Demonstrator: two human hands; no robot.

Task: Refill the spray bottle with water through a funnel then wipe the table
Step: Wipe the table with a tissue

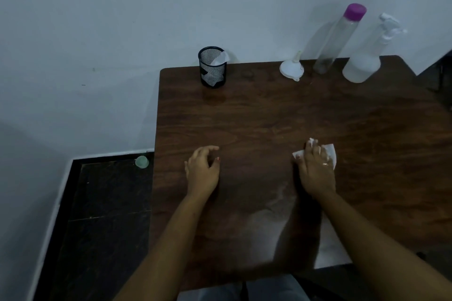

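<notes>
My right hand [316, 166] lies flat on a white tissue [330, 154], pressing it against the dark wooden table [256, 115] near the middle. My left hand [201, 167] rests on the tabletop to the left, fingers curled loosely, holding nothing. At the far right edge by the wall stands the white spray bottle [364, 61] with its trigger head on. A clear tall bottle with a purple cap [338, 36] stands left of it. The white funnel [291, 68] lies upside down left of that bottle.
A black mesh cup [212, 67] holding white tissue stands at the table's far left by the wall. On the dark floor to the left of the table sits a small pale green object [141, 162]. A wet-looking smear [276, 203] shows between my forearms.
</notes>
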